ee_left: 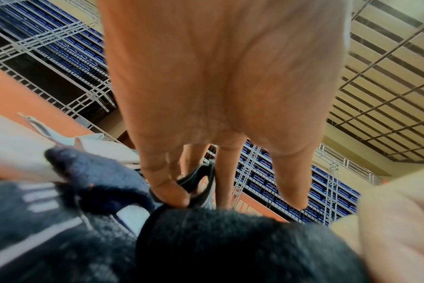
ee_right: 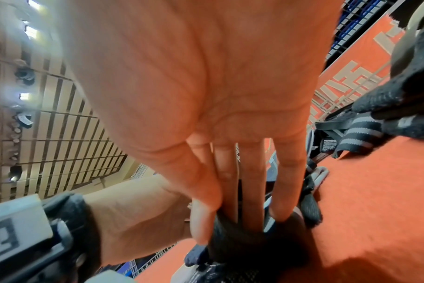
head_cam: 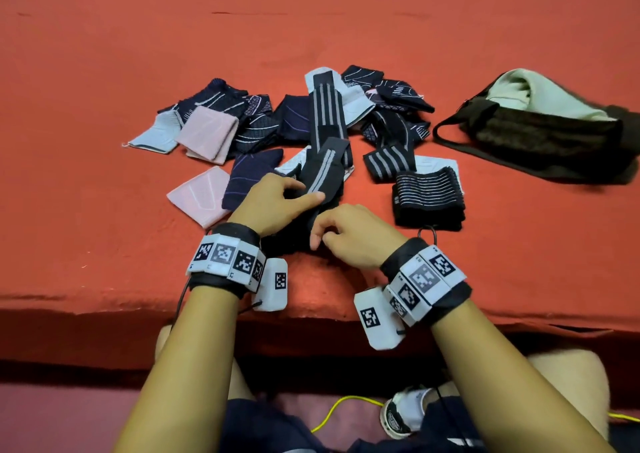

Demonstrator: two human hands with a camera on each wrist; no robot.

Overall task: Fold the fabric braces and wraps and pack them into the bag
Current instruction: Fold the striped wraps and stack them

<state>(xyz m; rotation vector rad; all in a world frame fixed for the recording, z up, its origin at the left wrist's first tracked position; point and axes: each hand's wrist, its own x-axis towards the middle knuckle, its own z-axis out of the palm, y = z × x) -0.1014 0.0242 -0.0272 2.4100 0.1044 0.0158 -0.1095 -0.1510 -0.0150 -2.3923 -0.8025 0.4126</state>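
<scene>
Black wrap (head_cam: 320, 175) | under left fingers (head_cam: 304, 199) | right fingers (head_cam: 320, 234) pinching

Both hands on black wrap (head_cam: 323, 172) at near centre of red worktop (head_cam: 104, 54). Left hand (head_cam: 273, 203) grips wrap; right hand (head_cam: 356, 234) pinches near end. Brace pile (head_cam: 263, 120) beyond. Folded stack (head_cam: 427, 196) right. Bag (head_cam: 547, 130) far right, open.

Light: even overhead light is falling on the red worktop (head_cam: 346, 36), with no glare.
Shadows: a soft one is lying under the right hand (ee_right: 206, 95).
Blur: wrist views are smearing near cloth.
Edges: ceiling lines are bending outward.
</scene>
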